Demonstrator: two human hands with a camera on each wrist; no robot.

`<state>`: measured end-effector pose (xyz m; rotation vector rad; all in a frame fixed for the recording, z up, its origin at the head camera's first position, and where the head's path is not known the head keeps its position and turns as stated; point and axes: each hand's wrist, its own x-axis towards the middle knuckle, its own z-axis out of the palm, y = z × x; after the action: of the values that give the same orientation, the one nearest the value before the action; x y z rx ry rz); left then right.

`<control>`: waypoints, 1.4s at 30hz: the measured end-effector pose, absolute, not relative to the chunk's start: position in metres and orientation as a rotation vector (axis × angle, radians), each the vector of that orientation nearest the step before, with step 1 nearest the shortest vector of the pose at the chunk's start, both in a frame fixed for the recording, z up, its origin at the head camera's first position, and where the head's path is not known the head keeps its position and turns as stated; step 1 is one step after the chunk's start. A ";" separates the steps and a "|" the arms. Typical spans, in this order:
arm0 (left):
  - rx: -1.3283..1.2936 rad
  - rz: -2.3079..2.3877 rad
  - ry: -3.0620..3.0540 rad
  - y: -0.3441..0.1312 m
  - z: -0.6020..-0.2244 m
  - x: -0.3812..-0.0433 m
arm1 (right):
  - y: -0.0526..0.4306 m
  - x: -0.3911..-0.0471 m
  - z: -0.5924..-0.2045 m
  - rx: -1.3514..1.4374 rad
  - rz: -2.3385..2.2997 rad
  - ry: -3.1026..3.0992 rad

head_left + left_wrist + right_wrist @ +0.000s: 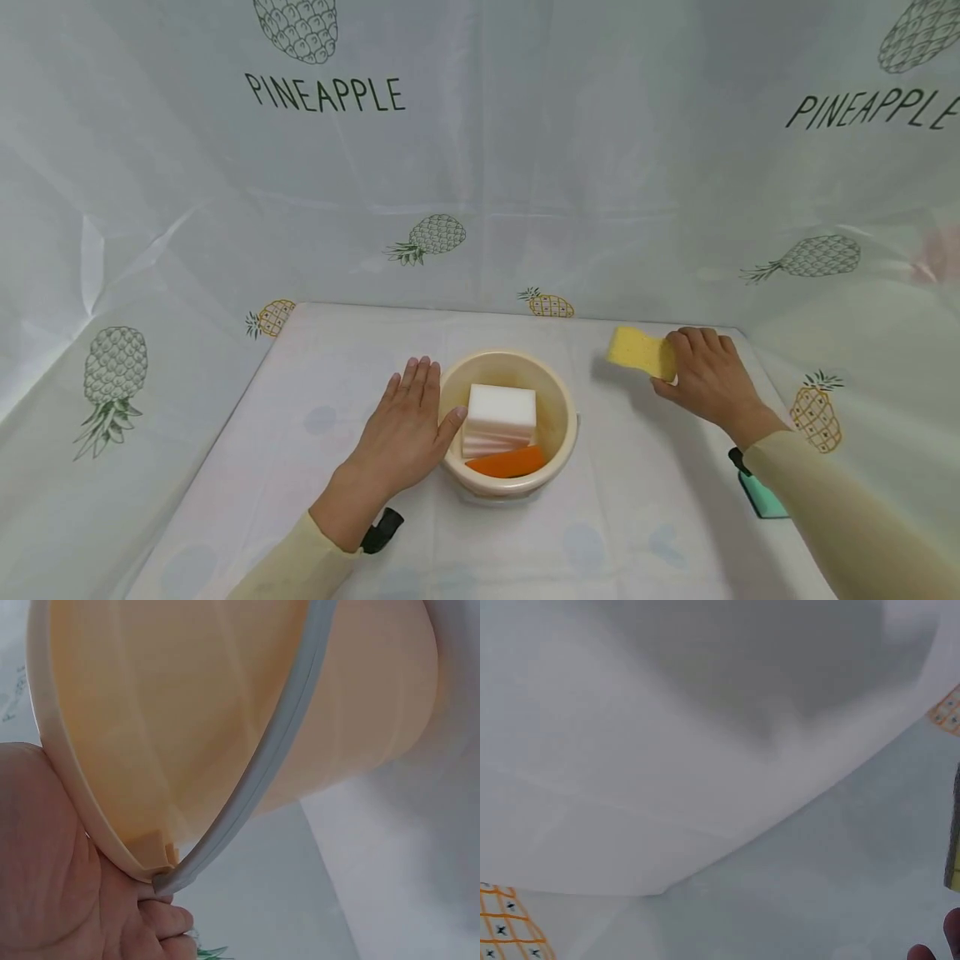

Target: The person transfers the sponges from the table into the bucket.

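Note:
A cream bucket [498, 483] stands at the middle of the table, its grey handle [259, 769] crossing the side in the left wrist view. Inside it are white blocks [501, 408], stacked, and a flat orange piece [506, 462]. My left hand [397, 433] rests against the bucket's left rim, fingers straight, thumb beside the opening. To the right of the bucket, my right hand [708, 373] grips a yellow sponge [633, 348] by one end, held over the table. Only fingertips and a dark-backed edge of the sponge [954, 847] show in the right wrist view.
A green piece with a dark edge [763, 497] lies at the table's right side, partly covered by my right forearm. The white-covered table [337, 350] meets a pineapple-printed sheet [600, 167] that hangs behind and at both sides.

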<state>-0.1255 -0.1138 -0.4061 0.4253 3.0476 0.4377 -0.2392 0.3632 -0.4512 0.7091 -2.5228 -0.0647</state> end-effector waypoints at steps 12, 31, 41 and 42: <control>0.428 0.405 3.033 -0.114 -0.407 -0.127 | 0.312 -0.233 -0.419 0.790 -0.009 -2.430; 0.434 0.443 3.060 -0.114 -0.408 -0.126 | 0.230 -0.197 -0.376 0.920 0.198 -2.445; 0.432 0.462 3.065 -0.113 -0.408 -0.125 | 0.203 -0.178 -0.382 1.036 0.265 -2.541; 0.435 0.467 3.069 -0.113 -0.408 -0.125 | 0.201 -0.177 -0.383 1.043 0.267 -2.553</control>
<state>-0.1251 -0.1131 -0.4082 0.4345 3.0693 0.4667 -0.1769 0.2014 -0.3829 1.0429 -2.5535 0.2667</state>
